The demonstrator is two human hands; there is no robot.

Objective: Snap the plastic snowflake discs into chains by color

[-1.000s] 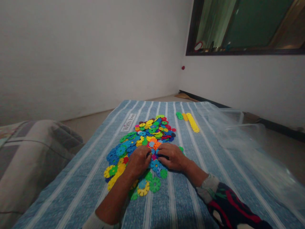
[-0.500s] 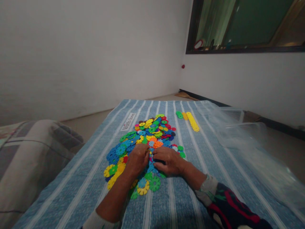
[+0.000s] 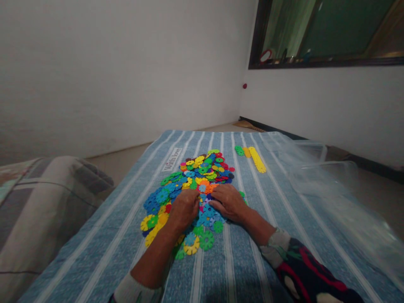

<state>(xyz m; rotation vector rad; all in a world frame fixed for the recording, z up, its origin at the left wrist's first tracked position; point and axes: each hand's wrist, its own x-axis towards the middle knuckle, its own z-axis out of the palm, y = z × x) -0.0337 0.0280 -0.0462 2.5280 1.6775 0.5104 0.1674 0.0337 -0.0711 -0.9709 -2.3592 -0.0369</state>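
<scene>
A heap of colourful notched plastic discs is spread over the striped cloth, in yellow, green, blue, red and orange. My left hand rests at the heap's near middle with its fingers curled closed; what lies in them is hidden. Just across from it, my right hand reaches over the discs, palm down, thumb and fingers apart, its fingertips by a dark blue piece. Light blue discs lie between the hands. Nearer to me are a green disc and a yellow disc with a blue one on it.
Beyond the heap on the right lie a yellow row of discs, an orange piece and a green piece. Clear plastic containers stand along the right edge. A cloth-covered bulky thing is at the left.
My right hand has shifted slightly up and to the right, away from my left hand, uncovering more light blue discs. My left hand stays closed in nearly the same place.
</scene>
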